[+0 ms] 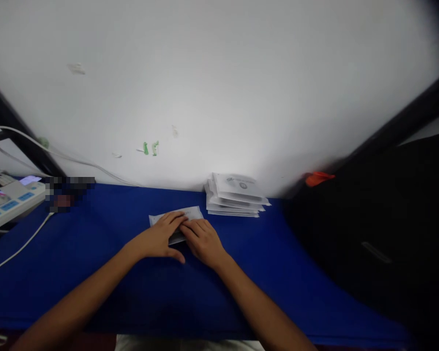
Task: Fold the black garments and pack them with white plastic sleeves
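Note:
A flat, whitish translucent packet (193, 212) lies on the blue tabletop in front of me, largely covered by my hands. My left hand (163, 237) rests over its left part, fingers stretched across the top and the thumb spread away toward me. From the right, my right hand (204, 240) bears on the packet with its fingers bent and close together, gripping its right part; the fingertips meet those of the left hand. Behind and to the right stands a stack of similar packets (237, 185), the top one carrying a dark printed round mark.
A white power strip (14, 207) with cables lies at the far left. Near it a white cord (22, 247) crosses the blue table (270, 263). At right a large black object (380, 219) borders the table, with an orange item (319, 178) by the white wall (219, 97).

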`<state>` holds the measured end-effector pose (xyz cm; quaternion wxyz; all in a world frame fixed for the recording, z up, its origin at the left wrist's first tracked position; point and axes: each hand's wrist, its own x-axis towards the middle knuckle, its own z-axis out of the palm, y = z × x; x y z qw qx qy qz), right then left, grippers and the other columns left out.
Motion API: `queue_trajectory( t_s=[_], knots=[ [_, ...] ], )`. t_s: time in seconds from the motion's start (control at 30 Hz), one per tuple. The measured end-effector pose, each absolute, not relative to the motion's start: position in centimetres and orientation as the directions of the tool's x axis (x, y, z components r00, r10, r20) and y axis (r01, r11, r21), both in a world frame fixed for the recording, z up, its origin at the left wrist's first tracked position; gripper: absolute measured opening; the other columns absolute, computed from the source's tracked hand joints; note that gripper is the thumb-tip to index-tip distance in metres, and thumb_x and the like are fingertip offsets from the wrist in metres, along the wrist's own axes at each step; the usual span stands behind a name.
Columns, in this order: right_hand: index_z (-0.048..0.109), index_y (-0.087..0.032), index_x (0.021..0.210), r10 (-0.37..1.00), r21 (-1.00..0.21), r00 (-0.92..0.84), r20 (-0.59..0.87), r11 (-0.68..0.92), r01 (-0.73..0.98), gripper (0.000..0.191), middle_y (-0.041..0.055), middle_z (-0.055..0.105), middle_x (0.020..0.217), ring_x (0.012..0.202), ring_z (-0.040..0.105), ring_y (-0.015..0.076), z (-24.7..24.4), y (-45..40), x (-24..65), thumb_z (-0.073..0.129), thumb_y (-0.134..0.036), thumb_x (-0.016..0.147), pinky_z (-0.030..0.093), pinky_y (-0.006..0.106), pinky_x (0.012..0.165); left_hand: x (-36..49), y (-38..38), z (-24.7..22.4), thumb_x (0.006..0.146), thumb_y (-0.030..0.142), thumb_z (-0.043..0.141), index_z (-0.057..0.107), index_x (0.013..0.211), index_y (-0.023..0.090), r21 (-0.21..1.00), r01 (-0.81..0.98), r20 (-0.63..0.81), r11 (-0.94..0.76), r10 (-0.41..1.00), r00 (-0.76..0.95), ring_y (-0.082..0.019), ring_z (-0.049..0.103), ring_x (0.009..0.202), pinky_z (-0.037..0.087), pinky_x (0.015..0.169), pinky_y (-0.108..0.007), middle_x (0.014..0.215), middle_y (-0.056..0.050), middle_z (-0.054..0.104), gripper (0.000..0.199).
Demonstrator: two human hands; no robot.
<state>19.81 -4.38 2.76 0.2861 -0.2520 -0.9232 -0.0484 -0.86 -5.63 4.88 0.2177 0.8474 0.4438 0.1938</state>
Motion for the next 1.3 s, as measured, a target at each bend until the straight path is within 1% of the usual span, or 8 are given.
queue_trajectory(
  t_s=[0.2, 0.33, 0.57, 0.73, 0.87, 0.97, 1.2, 1.3],
  knots=[
    [0.063, -0.017, 0.115, 0.533, -0.117, -0.614, 0.582, 0.802, 0.586, 0.026, 0.0134, 0.067, 0.108, 0.097, 0.059, 0.0254, 3.2, -3.8, 20.9, 0.049, -0.013, 0.094, 0.05, 0.041, 0.085, -4.1, -3.8, 3.2, 0.086, 0.023, 0.059, 0.05, 0.138, 0.025, 0.409, 0.7, 0.252, -0.586, 0.81, 0.53, -0.026, 0.05, 0.131, 0.039, 0.111, -0.045, 0.141, -0.01, 0.054, 0.053],
    [0.066, -0.017, 0.104, 0.607, -0.191, -0.568, 0.556, 0.758, 0.623, 0.022, 0.0114, 0.066, 0.093, 0.083, 0.058, 0.0222, 2.6, -3.0, 21.7, 0.047, -0.011, 0.094, 0.051, 0.036, 0.074, -4.5, -3.9, 3.0, 0.088, 0.02, 0.056, 0.054, 0.133, 0.021, 0.271, 0.708, 0.392, -0.652, 0.747, 0.537, -0.027, 0.057, 0.122, 0.046, 0.105, -0.046, 0.133, -0.012, 0.06, 0.045],
    [0.054, -0.019, 0.119, 0.52, -0.336, -0.577, 0.63, 0.852, 0.401, 0.03, 0.0092, 0.065, 0.095, 0.086, 0.059, 0.02, 2.6, -4.5, 20.8, 0.043, -0.006, 0.094, 0.054, 0.032, 0.074, -0.4, -7.0, 4.3, 0.091, 0.019, 0.061, 0.06, 0.112, 0.016, 0.087, 0.673, 0.693, -0.735, 0.53, 0.489, -0.024, 0.063, 0.105, 0.052, 0.091, -0.039, 0.114, -0.012, 0.066, 0.021],
    [0.055, -0.021, 0.112, 0.541, -0.422, -0.579, 0.61, 0.84, 0.339, 0.024, 0.0065, 0.066, 0.091, 0.081, 0.06, 0.0188, 3.2, -5.5, 20.1, 0.044, -0.008, 0.094, 0.054, 0.032, 0.072, 0.5, -7.9, 4.5, 0.091, 0.011, 0.059, 0.059, 0.101, 0.016, 0.094, 0.651, 0.72, -0.753, 0.503, 0.478, -0.021, 0.064, 0.09, 0.052, 0.081, -0.037, 0.098, -0.008, 0.069, 0.011],
    [0.055, -0.021, 0.104, 0.57, -0.471, -0.555, 0.606, 0.819, 0.328, 0.021, 0.0056, 0.065, 0.087, 0.079, 0.059, 0.019, 3.3, -5.5, 19.9, 0.044, -0.008, 0.093, 0.053, 0.032, 0.07, 0.8, -7.7, 4.6, 0.09, 0.011, 0.056, 0.059, 0.098, 0.016, 0.116, 0.66, 0.707, -0.743, 0.528, 0.47, -0.021, 0.065, 0.093, 0.051, 0.083, -0.037, 0.102, -0.01, 0.069, 0.01],
    [0.054, -0.022, 0.1, 0.553, -0.441, -0.538, 0.637, 0.833, 0.334, 0.022, 0.0058, 0.063, 0.087, 0.082, 0.059, 0.02, 3.4, -4.9, 20.3, 0.043, -0.006, 0.09, 0.052, 0.033, 0.071, 0.4, -7.2, 5.2, 0.087, 0.011, 0.056, 0.058, 0.09, 0.018, 0.112, 0.686, 0.713, -0.719, 0.539, 0.448, -0.022, 0.065, 0.095, 0.051, 0.085, -0.039, 0.102, -0.009, 0.069, 0.007],
    [0.051, -0.025, 0.093, 0.575, -0.445, -0.21, 0.791, 0.775, 0.448, 0.019, 0.0015, 0.061, 0.084, 0.082, 0.06, 0.0187, 4.8, -3.1, 23.0, 0.048, -0.007, 0.092, 0.049, 0.033, 0.072, -3.9, -5.2, 6.5, 0.084, 0.01, 0.058, 0.057, 0.09, 0.018, 0.108, 0.714, 0.68, -0.691, 0.576, 0.454, -0.022, 0.063, 0.098, 0.051, 0.085, -0.038, 0.105, -0.009, 0.068, 0.011],
    [0.051, -0.025, 0.09, 0.583, -0.457, -0.179, 0.793, 0.763, 0.457, 0.017, 0.0009, 0.061, 0.083, 0.081, 0.061, 0.0184, 5.1, -3.2, 23.2, 0.048, -0.009, 0.092, 0.048, 0.032, 0.07, -5.0, -4.9, 6.8, 0.084, 0.01, 0.057, 0.056, 0.092, 0.018, 0.146, 0.683, 0.656, -0.716, 0.587, 0.475, -0.021, 0.062, 0.096, 0.051, 0.085, -0.037, 0.103, -0.009, 0.067, 0.012]
  ],
)
